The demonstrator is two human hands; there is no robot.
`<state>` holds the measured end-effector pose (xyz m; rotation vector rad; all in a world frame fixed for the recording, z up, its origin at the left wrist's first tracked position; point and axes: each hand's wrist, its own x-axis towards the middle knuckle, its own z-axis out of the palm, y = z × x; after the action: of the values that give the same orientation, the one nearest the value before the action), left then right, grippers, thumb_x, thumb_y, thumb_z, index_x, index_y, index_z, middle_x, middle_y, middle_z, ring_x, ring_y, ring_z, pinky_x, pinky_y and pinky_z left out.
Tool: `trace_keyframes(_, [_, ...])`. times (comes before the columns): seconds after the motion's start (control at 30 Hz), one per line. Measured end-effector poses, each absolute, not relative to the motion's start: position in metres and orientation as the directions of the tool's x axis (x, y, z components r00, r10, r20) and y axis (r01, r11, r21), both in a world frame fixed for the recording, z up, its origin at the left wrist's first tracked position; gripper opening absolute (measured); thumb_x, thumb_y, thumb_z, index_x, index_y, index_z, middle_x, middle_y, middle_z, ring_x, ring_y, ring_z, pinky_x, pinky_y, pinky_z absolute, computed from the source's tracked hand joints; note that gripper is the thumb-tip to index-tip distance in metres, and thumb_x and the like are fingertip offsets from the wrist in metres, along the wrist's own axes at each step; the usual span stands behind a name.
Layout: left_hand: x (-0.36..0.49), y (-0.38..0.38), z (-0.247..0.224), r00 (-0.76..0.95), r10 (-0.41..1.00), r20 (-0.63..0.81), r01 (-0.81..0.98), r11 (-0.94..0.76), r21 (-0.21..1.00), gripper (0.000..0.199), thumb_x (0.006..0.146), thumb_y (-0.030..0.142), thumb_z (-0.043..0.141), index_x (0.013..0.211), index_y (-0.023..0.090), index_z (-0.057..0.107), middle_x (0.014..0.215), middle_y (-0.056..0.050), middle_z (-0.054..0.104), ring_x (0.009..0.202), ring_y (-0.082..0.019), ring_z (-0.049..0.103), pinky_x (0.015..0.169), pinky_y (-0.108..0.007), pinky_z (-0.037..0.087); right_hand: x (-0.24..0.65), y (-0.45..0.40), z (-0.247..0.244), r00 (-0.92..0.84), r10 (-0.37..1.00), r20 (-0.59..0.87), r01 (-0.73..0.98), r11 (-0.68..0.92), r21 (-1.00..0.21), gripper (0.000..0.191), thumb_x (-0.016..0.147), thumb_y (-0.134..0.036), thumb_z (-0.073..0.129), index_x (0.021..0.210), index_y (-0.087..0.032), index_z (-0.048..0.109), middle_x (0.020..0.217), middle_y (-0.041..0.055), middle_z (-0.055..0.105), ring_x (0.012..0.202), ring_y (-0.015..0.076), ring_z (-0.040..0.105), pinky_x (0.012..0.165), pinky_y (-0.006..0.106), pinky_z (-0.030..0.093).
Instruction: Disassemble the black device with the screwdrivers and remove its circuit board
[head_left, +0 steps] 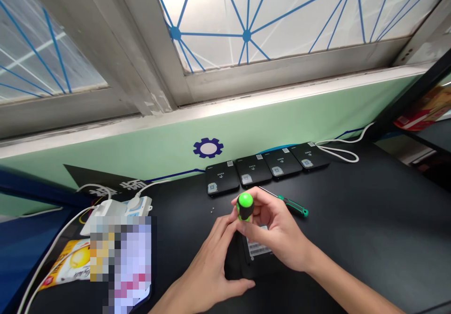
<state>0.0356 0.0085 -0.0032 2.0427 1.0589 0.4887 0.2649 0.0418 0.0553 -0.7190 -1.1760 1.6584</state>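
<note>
The right hand (271, 229) is clenched around a screwdriver (245, 206), held upright by its rounded green-and-black handle; the fingers hide its shaft and tip. The left hand (207, 267) curves beside it, and whether it grasps anything cannot be told. Beneath both hands lies a flat black device (259, 247) with a pale label, mostly covered by them. On the matte black desk (352, 220), 4 similar devices (282, 162) line the wall. A second screwdriver (294, 206) lies partly hidden behind the right hand, and 2 tiny specks (212, 209) are too small to identify. A pixelated patch (120, 262) obscures the lower left, just beside a white power strip (116, 210).
</note>
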Motion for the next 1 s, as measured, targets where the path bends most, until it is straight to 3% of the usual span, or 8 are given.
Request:
trace_keyframes(0.13, [0.038,0.008,0.005,0.568,0.822,-0.028,0.528,-0.339,0.779,0.129,0.078,0.027,0.102,0.182,0.04,0.026,0.173,-0.013,0.047,0.161,-0.044,0.046,0.131,-0.065,0.049,0.265,0.041,0.051,-0.333,0.943,0.017,-0.37,-0.114,-0.922,0.046,0.084,-0.036,0.105,0.099,-0.026,0.063,0.092,-0.001,0.073,0.074,0.0151,0.063,0.059,0.025,0.052])
trace_keyframes(0.37, [0.039,0.01,0.009,0.584,0.811,-0.028,0.517,-0.345,0.784,0.115,0.077,0.023,0.102,0.174,0.039,0.041,0.171,-0.012,0.048,0.157,-0.042,0.049,0.132,-0.064,0.048,0.267,0.042,0.051,-0.295,0.949,0.114,-0.212,0.052,-0.976,0.021,0.096,-0.039,0.095,0.099,-0.024,0.08,0.107,0.0017,0.067,0.07,0.0113,0.055,0.06,0.029,0.046])
trace_keyframes(0.43, [0.039,0.01,0.008,0.58,0.814,-0.032,0.526,-0.344,0.778,0.113,0.078,0.024,0.101,0.173,0.039,0.042,0.17,-0.012,0.049,0.157,-0.042,0.049,0.133,-0.064,0.047,0.267,0.042,0.052,-0.321,0.942,0.102,-0.203,0.036,-0.979,0.017,0.1,-0.039,0.09,0.108,-0.026,0.084,0.108,0.0018,0.067,0.066,0.0103,0.057,0.056,0.028,0.048])
trace_keyframes(0.53, [0.039,0.01,0.007,0.581,0.813,-0.034,0.535,-0.35,0.769,0.11,0.078,0.029,0.101,0.172,0.037,0.044,0.167,-0.012,0.052,0.156,-0.043,0.05,0.131,-0.064,0.048,0.267,0.041,0.053,-0.374,0.924,0.082,-0.232,-0.008,-0.973,0.028,0.103,-0.036,0.085,0.13,-0.03,0.081,0.107,0.0006,0.069,0.063,0.0095,0.061,0.058,0.027,0.055])
trace_keyframes(0.63, [0.038,0.011,0.005,0.586,0.81,-0.022,0.529,-0.363,0.767,0.109,0.079,0.032,0.101,0.172,0.035,0.044,0.165,-0.013,0.054,0.154,-0.044,0.052,0.13,-0.065,0.049,0.267,0.039,0.055,-0.392,0.913,0.108,-0.26,0.003,-0.966,0.033,0.105,-0.032,0.082,0.138,-0.031,0.076,0.107,0.0006,0.07,0.066,0.0103,0.065,0.061,0.027,0.058])
trace_keyframes(0.8, [0.038,0.011,0.007,0.595,0.804,-0.018,0.515,-0.364,0.776,0.107,0.081,0.03,0.099,0.173,0.035,0.043,0.167,-0.014,0.053,0.154,-0.044,0.053,0.13,-0.064,0.05,0.265,0.037,0.054,-0.359,0.927,0.112,-0.278,0.009,-0.961,0.035,0.097,-0.031,0.092,0.127,-0.026,0.075,0.104,0.0011,0.071,0.07,0.0117,0.064,0.062,0.027,0.056])
trace_keyframes(0.93, [0.038,0.012,0.009,0.596,0.803,-0.023,0.512,-0.358,0.781,0.101,0.08,0.027,0.099,0.167,0.035,0.05,0.168,-0.013,0.054,0.153,-0.043,0.054,0.128,-0.062,0.052,0.261,0.039,0.051,-0.293,0.955,0.036,-0.299,-0.056,-0.953,0.048,0.076,-0.036,0.109,0.102,-0.024,0.07,0.088,-0.0022,0.07,0.066,0.0124,0.061,0.056,0.025,0.051])
trace_keyframes(1.0, [0.037,0.012,0.007,0.597,0.802,-0.022,0.512,-0.36,0.78,0.1,0.079,0.026,0.099,0.166,0.035,0.05,0.167,-0.012,0.054,0.153,-0.043,0.054,0.128,-0.062,0.051,0.26,0.039,0.049,-0.282,0.959,0.019,-0.319,-0.075,-0.945,0.05,0.076,-0.04,0.109,0.094,-0.024,0.065,0.086,-0.0027,0.07,0.063,0.0124,0.061,0.054,0.026,0.051])
